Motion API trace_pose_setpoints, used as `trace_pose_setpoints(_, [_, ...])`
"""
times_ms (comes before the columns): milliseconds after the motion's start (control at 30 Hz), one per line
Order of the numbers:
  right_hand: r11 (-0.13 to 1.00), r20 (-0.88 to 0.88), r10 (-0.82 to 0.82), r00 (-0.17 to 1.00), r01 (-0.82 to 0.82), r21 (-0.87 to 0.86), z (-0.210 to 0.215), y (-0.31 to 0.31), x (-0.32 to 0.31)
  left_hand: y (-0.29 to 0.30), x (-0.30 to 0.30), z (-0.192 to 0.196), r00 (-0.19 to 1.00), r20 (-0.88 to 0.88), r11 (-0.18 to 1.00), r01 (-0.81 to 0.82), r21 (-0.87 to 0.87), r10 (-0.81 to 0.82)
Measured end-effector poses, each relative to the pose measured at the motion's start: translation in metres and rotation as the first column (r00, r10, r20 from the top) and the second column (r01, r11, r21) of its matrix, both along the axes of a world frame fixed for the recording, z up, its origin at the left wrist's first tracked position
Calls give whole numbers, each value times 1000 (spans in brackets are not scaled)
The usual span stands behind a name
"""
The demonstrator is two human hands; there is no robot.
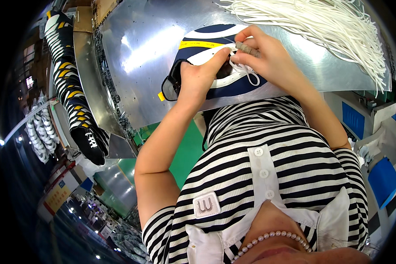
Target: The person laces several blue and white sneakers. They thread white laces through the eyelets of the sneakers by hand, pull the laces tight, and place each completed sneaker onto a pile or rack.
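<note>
White lace (246, 70) was pinched by right hand (268, 55) over navy shoe upper (215, 48); left hand (200, 77) clamped the upper's near-left edge, long axis left-right.

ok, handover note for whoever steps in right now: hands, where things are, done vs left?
Left hand: steadies the navy-and-white shoe upper on the metal table, thumb by the eyelets.
Right hand: pinches a white lace at the upper, with a small brown tool in its fingers.
Spare laces: far right of the table.
Done: one lace started, loop showing.
Left: rest of the lacing, by the look.
</note>
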State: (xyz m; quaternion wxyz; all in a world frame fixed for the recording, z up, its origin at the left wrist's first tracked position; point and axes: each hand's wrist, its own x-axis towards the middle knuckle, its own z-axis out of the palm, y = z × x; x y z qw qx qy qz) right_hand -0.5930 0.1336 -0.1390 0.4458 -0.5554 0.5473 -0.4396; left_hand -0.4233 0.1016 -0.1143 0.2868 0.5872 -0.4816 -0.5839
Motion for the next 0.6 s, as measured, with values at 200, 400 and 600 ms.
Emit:
trace_pose_setpoints(200, [998, -98, 27, 995, -33, -61, 2, 7, -12, 3, 6, -1, 997, 65, 999, 32, -42, -30])
trace_pose_setpoints(400, [989, -201, 114, 973, -131, -74, 4, 1, -20, 4, 6, 0, 988, 66, 980, 148, -135, -141])
trace_pose_setpoints(600, [972, -455, 120, 883, -198, -128, -1, -14, -3, 11, 7, -5, 975, 102, 934, 219, -281, -198])
